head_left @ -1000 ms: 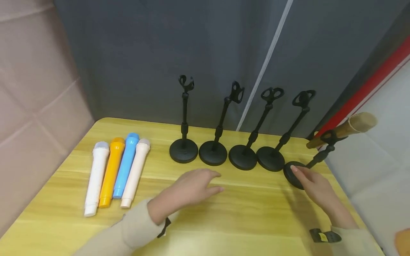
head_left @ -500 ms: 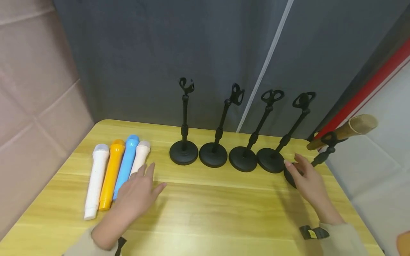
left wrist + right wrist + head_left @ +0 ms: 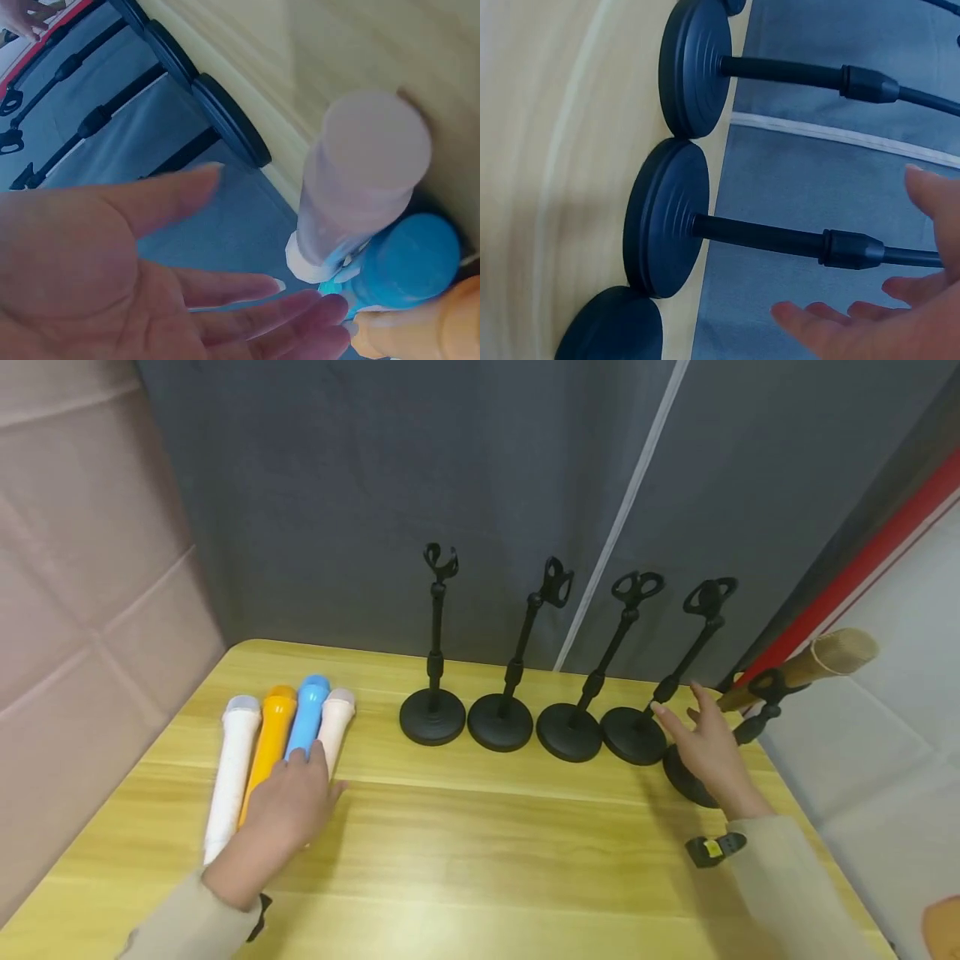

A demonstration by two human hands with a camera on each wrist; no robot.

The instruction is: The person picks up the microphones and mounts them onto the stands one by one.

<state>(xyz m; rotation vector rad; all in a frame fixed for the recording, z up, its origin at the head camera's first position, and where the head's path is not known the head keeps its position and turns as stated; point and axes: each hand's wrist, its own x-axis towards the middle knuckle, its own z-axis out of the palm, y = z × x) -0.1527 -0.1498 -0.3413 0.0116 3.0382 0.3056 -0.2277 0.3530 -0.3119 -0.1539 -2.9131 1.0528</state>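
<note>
At left, a white microphone [image 3: 232, 760], orange microphone [image 3: 272, 735], blue microphone [image 3: 307, 720] and pale pink microphone [image 3: 337, 722], slim plastic-looking cylinders, lie side by side on the yellow wood-grain worktop [image 3: 480, 860]; probably light, stiff, slippery, best gripped mid-barrel. The left hand [image 3: 288, 797] is above them, fingers extended, gripping nothing. Farther right, beside black round-based stands [image 3: 568, 732], the right hand [image 3: 708, 750] spreads loosely, empty.

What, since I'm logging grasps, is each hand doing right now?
Left hand: open over the blue microphone, gripping nothing; touching or not, can't tell.
Right hand: open near the second stand from the right, gripping nothing.
</note>
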